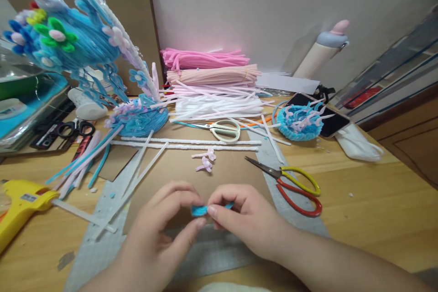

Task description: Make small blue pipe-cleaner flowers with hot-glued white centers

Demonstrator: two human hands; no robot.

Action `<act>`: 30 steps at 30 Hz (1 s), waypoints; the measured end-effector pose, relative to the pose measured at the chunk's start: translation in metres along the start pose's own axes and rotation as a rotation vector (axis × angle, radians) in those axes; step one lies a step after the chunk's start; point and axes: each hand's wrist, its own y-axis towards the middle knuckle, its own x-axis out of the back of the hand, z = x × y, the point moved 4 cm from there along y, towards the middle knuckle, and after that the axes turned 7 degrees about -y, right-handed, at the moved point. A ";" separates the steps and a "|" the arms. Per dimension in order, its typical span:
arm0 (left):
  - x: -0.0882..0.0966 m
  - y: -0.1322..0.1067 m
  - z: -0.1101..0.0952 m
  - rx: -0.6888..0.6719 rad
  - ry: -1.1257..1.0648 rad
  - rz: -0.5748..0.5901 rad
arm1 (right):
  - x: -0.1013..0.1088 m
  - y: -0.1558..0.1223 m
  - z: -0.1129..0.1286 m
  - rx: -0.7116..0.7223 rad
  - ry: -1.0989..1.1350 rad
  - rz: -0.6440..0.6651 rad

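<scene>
A short piece of blue pipe cleaner (199,211) is pinched between the thumb and fingers of my right hand (248,216), and its other end pokes out behind the fingers. My left hand (167,223) curves around the piece's left end, thumb and index finger apart; whether a fingertip touches it I cannot tell. Beyond my hands, two small lilac pipe-cleaner shapes (205,164) lie on a sheet of brown cardboard (178,169). Two long white twisted stems (191,144) run across its far part.
Red-and-yellow-handled scissors (297,189) lie right, cream-handled scissors (226,131) farther back. A yellow glue gun (23,205) rests left. Pipe-cleaner bundles (212,75) line the wall. A blue flower-decorated piece (78,41) hangs from a white arch, left; a blue round piece (299,121) sits right.
</scene>
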 end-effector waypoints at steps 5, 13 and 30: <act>-0.003 -0.004 -0.002 -0.162 0.208 0.041 | -0.002 0.000 0.001 -0.005 -0.093 -0.003; -0.004 -0.002 0.001 -0.164 0.359 0.059 | 0.001 0.002 -0.002 -0.062 -0.159 -0.025; -0.004 0.000 -0.003 -0.034 0.050 0.006 | -0.008 0.001 -0.008 -0.077 0.355 0.188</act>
